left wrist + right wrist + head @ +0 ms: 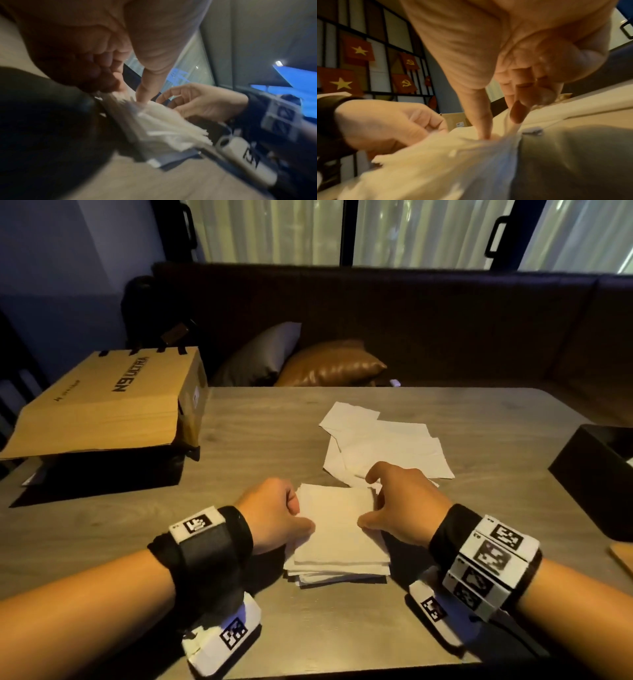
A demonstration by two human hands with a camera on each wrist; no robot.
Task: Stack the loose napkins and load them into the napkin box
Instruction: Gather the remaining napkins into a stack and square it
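Room: dim; dark-framed windows (428,231) with pale curtains behind a dark sofa (445,326) that runs along the far side of the table. Red flags (357,50) with yellow emblems hang on a gridded wall, seen from the right wrist.
Table (479,440): grey wood-grain top with rounded far corners; the landmark for all below.
Bag (109,402): brown paper, black lettering, lying flat on a dark object at the table's far left.
Cushions: one grey (260,354), one tan leather (329,364), on the sofa just past the table's far edge.
Box (592,474): black, at the table's right edge, partly out of frame; its contents cannot be made out.
Loose napkins (383,440): white, overlapping untidily, at table centre, just beyond the stack.
Stack (339,535): white folded napkins, edges slightly uneven, on the table near its front edge, between the two hands.
Left hand (274,515): fingers curled, thumb on the top sheet, gripping the stack's left edge; black wrist strap with printed markers.
Right hand (404,505): thumb pressed on the top sheet, fingers curled at the stack's right edge, grasping it; the index finger rises toward the loose napkins. Marker band on the wrist.
Wrist views: both blurred; each shows a thumb on the white paper and the other hand opposite.
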